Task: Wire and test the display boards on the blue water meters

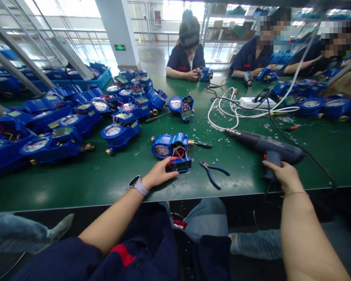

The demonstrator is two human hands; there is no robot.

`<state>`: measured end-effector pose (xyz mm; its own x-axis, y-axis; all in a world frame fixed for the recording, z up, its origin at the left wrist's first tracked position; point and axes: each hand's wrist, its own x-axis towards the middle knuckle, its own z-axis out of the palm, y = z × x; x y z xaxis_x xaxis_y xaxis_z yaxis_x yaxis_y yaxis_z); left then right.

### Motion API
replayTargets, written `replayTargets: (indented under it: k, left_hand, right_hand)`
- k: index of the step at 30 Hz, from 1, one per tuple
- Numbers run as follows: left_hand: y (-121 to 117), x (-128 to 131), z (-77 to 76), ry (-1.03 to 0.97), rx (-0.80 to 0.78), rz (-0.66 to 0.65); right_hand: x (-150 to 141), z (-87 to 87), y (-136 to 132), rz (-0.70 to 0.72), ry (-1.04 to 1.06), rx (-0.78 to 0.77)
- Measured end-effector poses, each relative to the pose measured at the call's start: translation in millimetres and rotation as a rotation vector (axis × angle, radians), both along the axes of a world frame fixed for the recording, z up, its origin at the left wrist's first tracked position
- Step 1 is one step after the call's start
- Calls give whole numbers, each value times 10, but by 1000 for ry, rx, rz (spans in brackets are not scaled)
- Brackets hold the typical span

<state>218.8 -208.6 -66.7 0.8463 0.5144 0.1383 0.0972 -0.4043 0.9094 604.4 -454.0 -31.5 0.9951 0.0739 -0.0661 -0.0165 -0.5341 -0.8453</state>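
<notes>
Across the green bench point(105, 191), just in front of the seated worker, sits a blue meter point(161, 150), its display unit point(182, 165) swung out on thin coloured wires point(179, 153). And look, the left hand point(159, 174) has that unit pinched by its near-left corner, fingers on top, thumb low! Well apart from it, the right hand point(285, 175) is wrapped round the grip of a heat gun point(260, 143), a finger by the red trigger; whether the gun's weight rests on the bench, I can't tell. That meter body looks stiff and fairly heavy, best gripped round the casing or by the brass fitting point(190, 143). The display unit seems light; those wires look fragile, so its plastic edges are the safer hold, with no tugging. Cutters point(212, 171) lie nearby, and a screwdriver point(204, 144) beside the brass end.
</notes>
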Motion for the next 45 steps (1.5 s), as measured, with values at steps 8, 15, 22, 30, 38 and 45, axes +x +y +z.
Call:
replayTargets:
  k: [8, 15, 22, 30, 38, 45]
  left_hand:
    - [-174, -143, -1, -5, -54, 179]
    - [-194, -247, 61, 136, 382, 272]
    - [-122, -41, 84, 128, 316, 245]
    - [-37, 631, -78, 78, 187, 268]
    - [-16, 668, -80, 91, 223, 283]
    - [-85, 434, 2, 209, 414, 294]
  right_hand:
    - [-479, -74, -379, 47, 110, 369]
    - [-1338, -433, -679, 128, 202, 620]
    - [-1957, -445, -946, 176, 263, 819]
    - [-2173, -50, -1118, 225, 109, 807]
    - [-2560, 36, -1249, 393, 71, 648]
    - [-2667, -169, -1535, 545, -100, 309]
